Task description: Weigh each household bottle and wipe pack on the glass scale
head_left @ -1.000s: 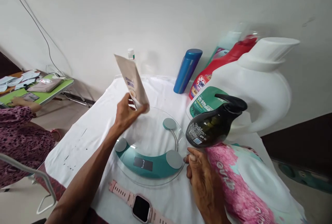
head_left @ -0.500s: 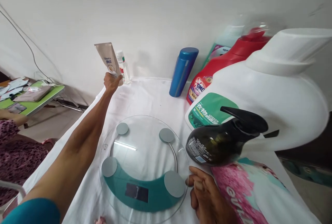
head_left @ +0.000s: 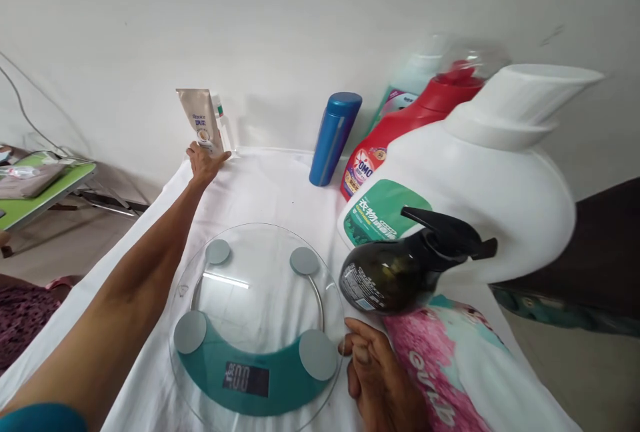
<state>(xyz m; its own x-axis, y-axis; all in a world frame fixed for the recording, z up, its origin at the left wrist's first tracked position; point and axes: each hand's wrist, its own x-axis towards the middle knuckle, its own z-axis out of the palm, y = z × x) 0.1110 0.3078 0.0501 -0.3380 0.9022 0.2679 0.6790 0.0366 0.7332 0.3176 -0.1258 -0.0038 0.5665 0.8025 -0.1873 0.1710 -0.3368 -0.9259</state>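
A beige Rejoice squeeze tube (head_left: pixel 199 115) stands upright on its cap near the wall at the far left of the table. My left hand (head_left: pixel 204 164) is stretched out to its base, thumb and fingers apart, touching or just beside it. In front lies a round glass scale (head_left: pixel 250 312) with a teal band and grey discs; its display (head_left: pixel 245 379) reads zeros. My right hand (head_left: pixel 383 375) rests at the scale's right edge, fingers loosely bent and apart, holding nothing.
A white bottle (head_left: pixel 221 122) stands behind the tube. On the right are a blue bottle (head_left: pixel 335 139), a red OMO bottle (head_left: pixel 373 152), a big white detergent jug (head_left: pixel 493 199), a black pump bottle (head_left: pixel 395 272) and a pink-and-white bag (head_left: pixel 445 365). A green table (head_left: pixel 65 182) is at left.
My left hand has set the beige tube down by the white bottle and loosened its fingers. The scale's display has lit up with zeros. The view has shifted slightly right.
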